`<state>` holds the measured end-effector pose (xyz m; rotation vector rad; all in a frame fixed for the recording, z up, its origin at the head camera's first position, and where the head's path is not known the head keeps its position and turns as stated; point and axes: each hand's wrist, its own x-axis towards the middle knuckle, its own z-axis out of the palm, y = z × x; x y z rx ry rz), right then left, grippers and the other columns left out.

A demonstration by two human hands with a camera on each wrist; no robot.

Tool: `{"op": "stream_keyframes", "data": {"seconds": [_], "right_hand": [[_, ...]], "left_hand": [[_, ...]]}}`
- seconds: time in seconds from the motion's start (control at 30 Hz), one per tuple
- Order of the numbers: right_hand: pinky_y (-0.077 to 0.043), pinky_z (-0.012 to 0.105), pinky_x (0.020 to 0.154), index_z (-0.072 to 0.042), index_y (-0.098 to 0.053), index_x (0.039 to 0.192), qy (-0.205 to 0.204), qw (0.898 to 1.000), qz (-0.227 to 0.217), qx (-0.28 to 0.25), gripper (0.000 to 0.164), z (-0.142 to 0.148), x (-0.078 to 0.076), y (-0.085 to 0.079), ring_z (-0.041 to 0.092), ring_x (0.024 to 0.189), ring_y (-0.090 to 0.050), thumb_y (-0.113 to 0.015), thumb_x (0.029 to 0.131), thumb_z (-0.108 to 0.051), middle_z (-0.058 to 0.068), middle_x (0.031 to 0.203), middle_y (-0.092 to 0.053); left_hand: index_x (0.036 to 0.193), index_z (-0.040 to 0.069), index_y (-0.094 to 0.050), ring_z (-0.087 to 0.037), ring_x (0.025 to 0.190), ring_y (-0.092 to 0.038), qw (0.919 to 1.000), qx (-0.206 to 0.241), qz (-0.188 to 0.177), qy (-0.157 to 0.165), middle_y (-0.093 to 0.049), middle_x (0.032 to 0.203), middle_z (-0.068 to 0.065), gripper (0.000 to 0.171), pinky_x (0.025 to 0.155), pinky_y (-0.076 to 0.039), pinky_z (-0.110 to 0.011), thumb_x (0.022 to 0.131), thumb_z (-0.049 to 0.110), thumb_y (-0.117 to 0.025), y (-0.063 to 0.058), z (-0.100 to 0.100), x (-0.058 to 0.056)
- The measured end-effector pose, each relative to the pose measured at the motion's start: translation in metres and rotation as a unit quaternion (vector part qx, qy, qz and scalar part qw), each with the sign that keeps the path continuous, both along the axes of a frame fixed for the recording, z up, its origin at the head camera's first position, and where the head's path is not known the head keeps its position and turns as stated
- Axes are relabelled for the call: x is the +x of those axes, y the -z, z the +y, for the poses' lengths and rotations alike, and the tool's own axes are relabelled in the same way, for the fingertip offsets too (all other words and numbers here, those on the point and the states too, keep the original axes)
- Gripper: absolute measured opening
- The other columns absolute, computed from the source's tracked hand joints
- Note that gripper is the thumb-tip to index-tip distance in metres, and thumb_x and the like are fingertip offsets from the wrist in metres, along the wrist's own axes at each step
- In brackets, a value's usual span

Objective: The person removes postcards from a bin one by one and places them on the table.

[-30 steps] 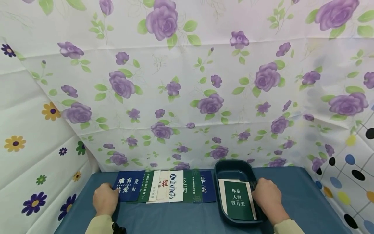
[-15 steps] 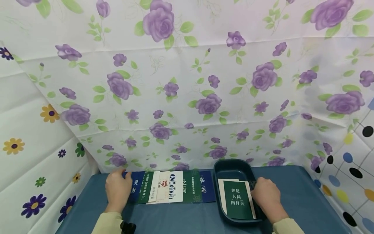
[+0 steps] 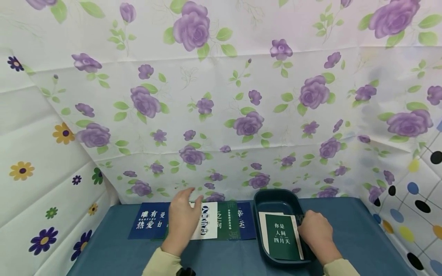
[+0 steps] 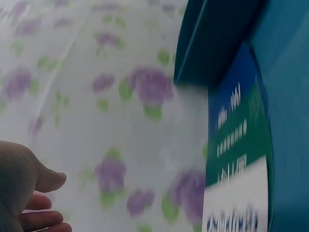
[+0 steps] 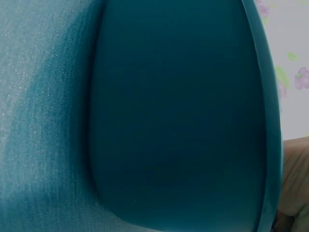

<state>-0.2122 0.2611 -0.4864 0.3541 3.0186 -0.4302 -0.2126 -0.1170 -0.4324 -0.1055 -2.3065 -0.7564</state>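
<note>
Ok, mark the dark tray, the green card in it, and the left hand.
Dark tray (image 3: 277, 204): head view, bare floor at its far end.
Green card (image 3: 284, 237): head view, middle of its printed face.
Left hand (image 3: 182, 220): head view, back of the hand.

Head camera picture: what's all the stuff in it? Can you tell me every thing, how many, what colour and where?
Tray: one, dark teal, right of the card row
Tray cards: at least two, green over cream, inside the tray
Row cards: several overlapping, some hidden; blue, green and white showing, left of the tray
Table cover: one, blue, under everything
Rose cloth: one, white with purple roses, at the back
Daisy cloth: one, white with yellow, purple and green flowers, left side
Dotted cloth: one, white with coloured dots, right side
Black object: one, black, at the left cuff, too cut off to name
Sleeves: two, pale yellow-green, bottom edge
Left hand: one, bare, covering part of the row
Right hand: one, bare, gripping the tray's right side
</note>
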Motion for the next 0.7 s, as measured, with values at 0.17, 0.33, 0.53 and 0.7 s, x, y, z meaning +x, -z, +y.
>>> {"op": "stream_keyframes", "data": {"seconds": [0.17,0.33,0.53,0.7], "right_hand": [[-0.045,0.044,0.05,0.002,-0.061,0.092,0.002,1.0,-0.004,0.004,0.026,0.002,-0.002,0.001,0.027,0.062,-0.055,-0.067,0.077,-0.019,0.014,0.076,-0.058],[-0.045,0.045,0.05,0.002,-0.062,0.09,0.004,1.0,-0.001,0.004,0.025,0.001,-0.002,0.002,0.027,0.062,-0.055,-0.066,0.077,-0.019,0.014,0.076,-0.058],[-0.045,0.045,0.05,0.001,-0.062,0.088,0.006,1.0,0.001,0.005,0.024,0.001,-0.003,0.004,0.027,0.063,-0.055,-0.067,0.077,-0.02,0.014,0.076,-0.058],[-0.044,0.044,0.048,-0.002,-0.062,0.082,0.003,1.0,0.005,0.0,0.019,0.002,-0.002,0.004,0.026,0.06,-0.054,-0.067,0.077,-0.02,0.012,0.072,-0.057]], "left_hand": [[0.109,0.009,-0.064,-0.02,0.096,-0.059,0.9988,0.005,-0.013,0.047,-0.062,0.105,-0.005,0.033,0.078,-0.048,-0.035,0.082,0.028,-0.071,0.005,0.043,0.008],[0.111,0.006,-0.062,-0.02,0.097,-0.058,0.9943,0.0,-0.048,0.095,-0.061,0.107,-0.008,0.039,0.079,-0.047,-0.032,0.082,0.031,-0.07,0.011,0.084,0.016],[0.115,0.006,-0.061,-0.018,0.098,-0.058,0.987,-0.005,-0.093,0.13,-0.06,0.109,-0.007,0.043,0.078,-0.047,-0.03,0.084,0.034,-0.069,0.019,0.129,0.023],[0.119,0.005,-0.059,-0.018,0.097,-0.058,0.9758,-0.012,-0.144,0.164,-0.059,0.108,-0.007,0.048,0.077,-0.048,-0.03,0.086,0.039,-0.066,0.029,0.158,0.029]]}}
